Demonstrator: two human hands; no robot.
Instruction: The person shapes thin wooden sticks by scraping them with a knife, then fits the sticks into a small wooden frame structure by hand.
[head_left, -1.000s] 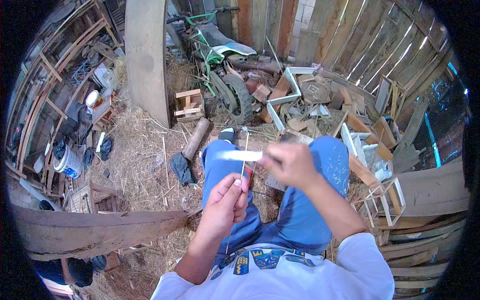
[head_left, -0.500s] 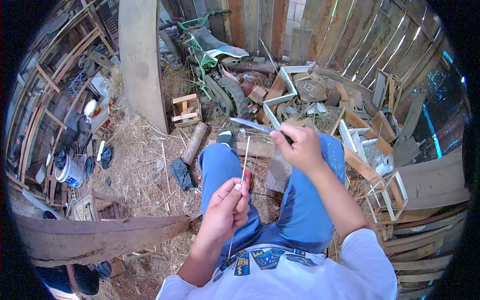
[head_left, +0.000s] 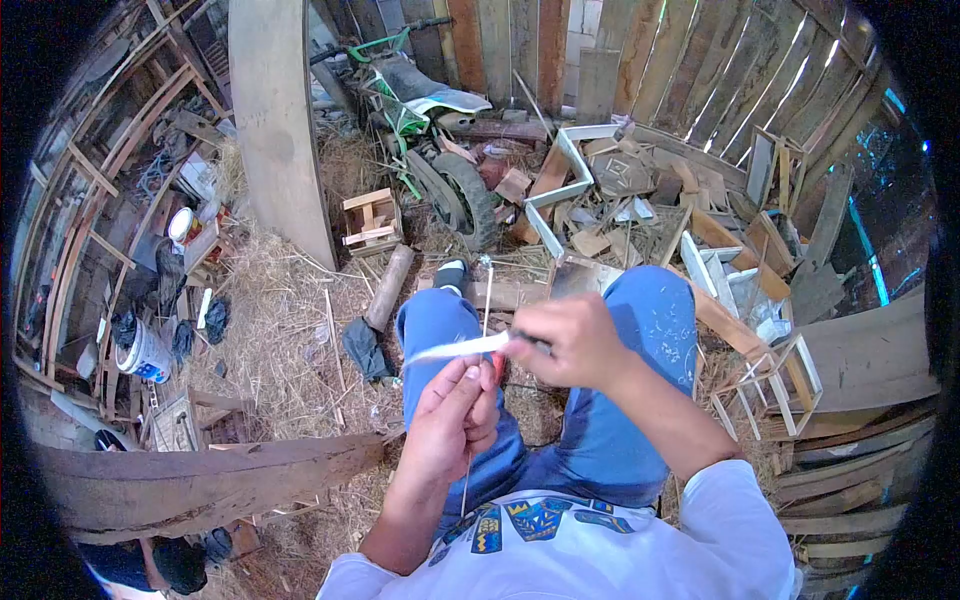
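A long thin stick stands nearly upright between my knees, pinched in my left hand, with its lower end running down toward my shirt. My right hand is wrapped round the dark handle of a knife. The blade points left and crosses the stick just above my left fingers; whether it touches the stick cannot be made out. Behind my left fingertips a small red object shows in part.
A wooden plank juts in at the lower left. Ahead lie a log, a small wooden crate and a green bike. Wood scraps and a white frame are at the right. A white bucket stands left.
The knife has swung away from the stick and come back across it, lower than at first, with my right hand. My left hand keeps its hold, and the view has shifted slightly.
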